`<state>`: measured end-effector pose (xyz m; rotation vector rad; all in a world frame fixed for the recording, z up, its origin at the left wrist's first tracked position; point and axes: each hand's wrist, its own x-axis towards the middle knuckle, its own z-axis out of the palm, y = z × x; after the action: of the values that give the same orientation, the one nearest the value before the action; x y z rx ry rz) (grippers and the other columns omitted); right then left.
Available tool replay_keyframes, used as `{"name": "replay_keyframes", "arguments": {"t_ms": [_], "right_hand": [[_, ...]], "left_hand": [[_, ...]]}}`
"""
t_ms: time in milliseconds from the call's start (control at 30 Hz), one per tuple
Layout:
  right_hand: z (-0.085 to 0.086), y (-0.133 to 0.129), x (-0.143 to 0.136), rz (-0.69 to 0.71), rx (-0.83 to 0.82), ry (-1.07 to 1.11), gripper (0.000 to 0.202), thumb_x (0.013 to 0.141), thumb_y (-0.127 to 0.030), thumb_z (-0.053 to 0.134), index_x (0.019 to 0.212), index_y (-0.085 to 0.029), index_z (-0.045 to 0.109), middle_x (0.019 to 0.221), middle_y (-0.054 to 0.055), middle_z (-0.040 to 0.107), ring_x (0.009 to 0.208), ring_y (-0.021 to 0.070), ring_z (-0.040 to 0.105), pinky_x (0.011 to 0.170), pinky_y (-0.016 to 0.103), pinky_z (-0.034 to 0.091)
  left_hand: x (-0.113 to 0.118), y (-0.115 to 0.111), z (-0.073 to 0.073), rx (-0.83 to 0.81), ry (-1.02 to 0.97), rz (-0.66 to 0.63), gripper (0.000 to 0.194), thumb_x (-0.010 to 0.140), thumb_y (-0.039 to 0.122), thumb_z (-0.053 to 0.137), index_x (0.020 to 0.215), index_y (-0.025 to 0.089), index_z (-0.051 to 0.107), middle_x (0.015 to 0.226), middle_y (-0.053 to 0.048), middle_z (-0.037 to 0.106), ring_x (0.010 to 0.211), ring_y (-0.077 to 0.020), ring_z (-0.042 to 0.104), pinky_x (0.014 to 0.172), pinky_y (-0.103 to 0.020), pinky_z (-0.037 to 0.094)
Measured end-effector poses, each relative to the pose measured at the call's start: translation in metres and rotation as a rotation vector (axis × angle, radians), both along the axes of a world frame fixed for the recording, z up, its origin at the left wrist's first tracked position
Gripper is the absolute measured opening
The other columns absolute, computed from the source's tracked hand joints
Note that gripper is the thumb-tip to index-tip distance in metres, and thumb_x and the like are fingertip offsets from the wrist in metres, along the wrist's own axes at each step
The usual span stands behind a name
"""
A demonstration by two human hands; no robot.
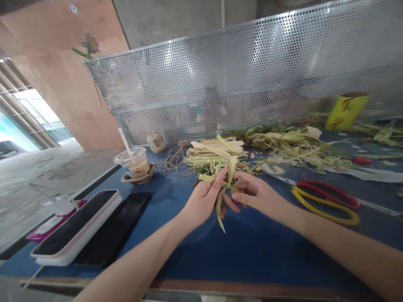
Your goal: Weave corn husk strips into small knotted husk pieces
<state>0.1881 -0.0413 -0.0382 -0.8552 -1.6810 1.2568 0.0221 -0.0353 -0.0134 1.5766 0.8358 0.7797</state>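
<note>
Between both hands, above the blue table, is a pale green corn husk strip [232,170], folded or crossed, with one end standing up, one out to the left and one hanging down. My left hand [206,195] pinches it with thumb and fingers. From the other side my right hand [250,191] grips the husk near the crossing, its fingers curled. Just behind the hands lies a stack of flattened corn husks [217,149] with small green scraps around it. Scissors with one red and one yellow handle [327,203] rest to the right of my right forearm.
At left are a lidded plastic cup [138,165] with a straw, a phone in a pale case [78,224] and a black slab [115,230]. Twine [174,161], loose husks [286,142] and a yellow roll [346,111] lie before a perforated metal screen [189,84].
</note>
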Motion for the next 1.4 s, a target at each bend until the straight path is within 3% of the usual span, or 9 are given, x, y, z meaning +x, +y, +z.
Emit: {"name": "replay_keyframes", "arguments": {"t_ms": [167,367,533,667,767,867,967,1200,1400], "right_hand": [[0.001,0.001,-0.001,0.012,-0.007,-0.017,0.025,0.071,-0.04,0.061,0.071,-0.017,0.051,0.054,-0.005,0.049,0.049,0.0075,0.045,0.045,0.021,0.034],[0.002,-0.003,-0.006,0.016,0.015,-0.002,0.024,0.078,-0.037,0.053,0.065,-0.018,0.046,0.053,-0.004,0.048,0.049,0.008,0.044,0.045,0.021,0.033],[0.002,-0.005,-0.007,0.009,0.028,-0.062,0.028,0.079,-0.037,0.051,0.06,-0.019,0.044,0.054,-0.004,0.046,0.047,0.008,0.042,0.044,0.022,0.033],[-0.003,-0.002,-0.004,-0.051,0.012,-0.075,0.023,0.08,-0.039,0.051,0.071,-0.018,0.048,0.054,-0.005,0.046,0.045,0.0073,0.042,0.043,0.021,0.033],[-0.005,0.002,-0.002,-0.134,0.005,-0.038,0.025,0.077,-0.042,0.055,0.081,-0.018,0.051,0.058,-0.005,0.048,0.043,0.0063,0.039,0.04,0.021,0.032],[-0.006,0.003,-0.004,-0.181,-0.016,-0.006,0.025,0.075,-0.042,0.056,0.079,-0.019,0.051,0.054,-0.007,0.044,0.042,0.0069,0.039,0.04,0.021,0.032],[-0.005,0.002,-0.007,-0.236,-0.022,0.049,0.022,0.077,-0.041,0.054,0.079,-0.019,0.051,0.051,-0.007,0.04,0.043,0.0077,0.039,0.042,0.022,0.033],[-0.001,0.004,-0.003,-0.223,-0.002,0.063,0.024,0.077,-0.041,0.055,0.079,-0.017,0.053,0.047,-0.008,0.037,0.042,0.0072,0.036,0.042,0.022,0.031],[0.005,0.003,0.0,-0.159,-0.049,0.151,0.03,0.078,-0.043,0.053,0.092,-0.017,0.05,0.058,-0.005,0.048,0.047,0.0075,0.042,0.046,0.023,0.036]], "left_hand": [[0.001,0.001,-0.008,-0.069,0.061,-0.096,0.063,0.084,0.052,0.031,0.138,0.025,0.015,0.056,-0.002,0.065,0.031,-0.0098,0.05,0.033,-0.019,0.041],[0.004,-0.002,-0.009,-0.002,0.032,0.015,0.056,0.083,0.051,0.035,0.134,0.025,0.031,0.058,0.001,0.062,0.038,-0.0113,0.058,0.034,-0.017,0.042],[0.006,-0.001,-0.009,-0.02,-0.009,0.023,0.058,0.084,0.048,0.037,0.134,0.021,0.031,0.055,0.0,0.063,0.041,-0.0127,0.06,0.039,-0.019,0.045],[0.005,0.0,-0.009,-0.123,-0.076,-0.09,0.062,0.085,0.045,0.038,0.137,0.016,0.021,0.058,-0.002,0.065,0.043,-0.0132,0.06,0.046,-0.023,0.048],[0.003,0.0,-0.009,-0.132,-0.074,-0.185,0.067,0.083,0.037,0.046,0.138,0.018,0.013,0.067,-0.005,0.068,0.044,-0.0133,0.061,0.043,-0.02,0.044],[0.003,-0.002,-0.009,-0.095,-0.038,-0.234,0.048,0.084,0.034,0.046,0.127,0.018,0.032,0.073,-0.006,0.068,0.044,-0.0116,0.061,0.04,-0.016,0.036],[0.007,-0.005,-0.008,-0.103,-0.032,-0.221,0.034,0.086,0.036,0.04,0.113,0.015,0.043,0.073,-0.006,0.066,0.044,-0.0117,0.061,0.041,-0.017,0.034],[0.011,-0.007,-0.007,-0.059,-0.027,-0.18,0.033,0.087,0.036,0.037,0.11,0.013,0.044,0.066,-0.005,0.064,0.053,-0.016,0.066,0.046,-0.018,0.037],[0.01,-0.005,-0.013,-0.139,-0.126,-0.143,0.03,0.083,0.043,0.043,0.087,0.014,0.046,0.071,-0.007,0.066,0.056,-0.0173,0.066,0.047,-0.019,0.04]]}}
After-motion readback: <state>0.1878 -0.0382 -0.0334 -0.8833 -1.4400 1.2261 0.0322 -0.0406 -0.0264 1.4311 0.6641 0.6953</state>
